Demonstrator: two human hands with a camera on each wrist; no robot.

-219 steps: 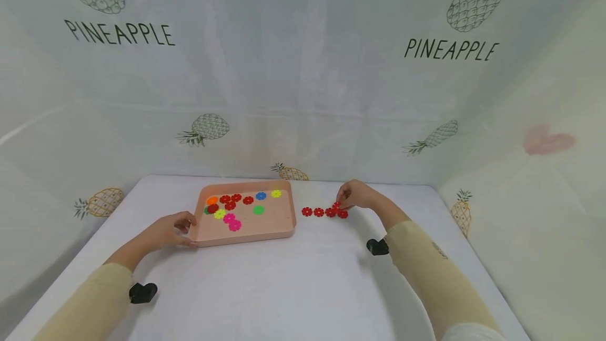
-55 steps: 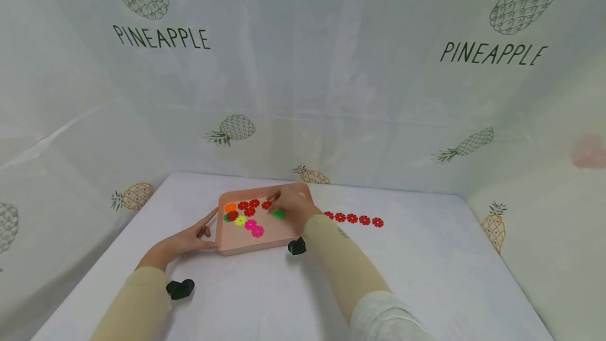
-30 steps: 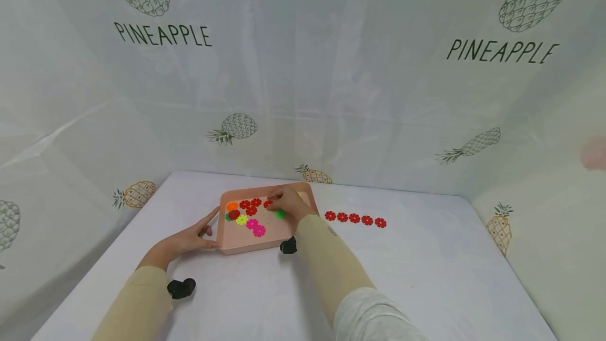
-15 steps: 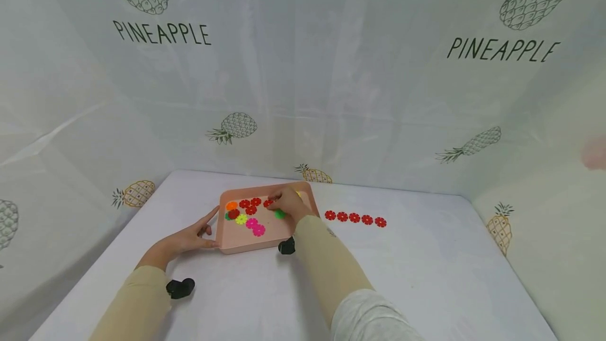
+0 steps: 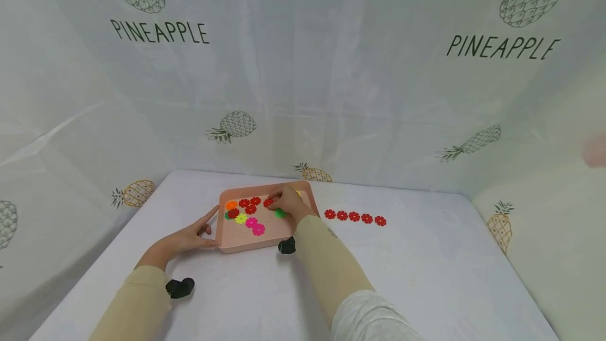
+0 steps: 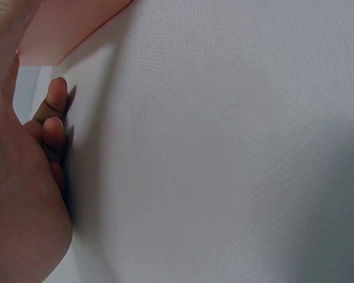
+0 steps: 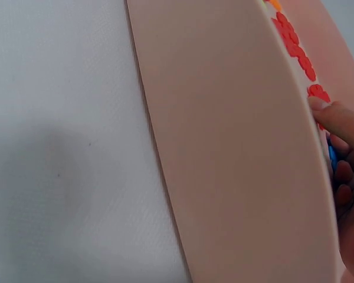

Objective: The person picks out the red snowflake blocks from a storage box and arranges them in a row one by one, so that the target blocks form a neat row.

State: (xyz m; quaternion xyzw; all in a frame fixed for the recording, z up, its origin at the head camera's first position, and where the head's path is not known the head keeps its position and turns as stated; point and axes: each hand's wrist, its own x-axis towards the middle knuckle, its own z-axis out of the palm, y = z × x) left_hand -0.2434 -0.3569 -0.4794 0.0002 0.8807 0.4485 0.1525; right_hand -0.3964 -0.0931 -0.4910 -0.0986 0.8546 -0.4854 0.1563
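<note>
A shallow pink tray stands toward the back left of the white table. Inside lie several flower-shaped plastic discs in red, orange, green, yellow and pink. My left hand spreads its thumb and index finger against the tray's left wall, and the other fingers are bent in the left wrist view. Over the tray, my right hand pinches a red flower disc lying near the back wall. In the right wrist view the thumb sits on that disc; the index fingertip is hidden. A blue disc shows beneath the curled fingers.
Right of the tray, several red flower discs form a straight row on the white table. A green disc lies under the right hand. Pineapple-printed cloth closes off the back and sides.
Since the earliest frame, my right hand has moved left from the red row into the tray, and the row has straightened. Over the last second both hands stay nearly still.
</note>
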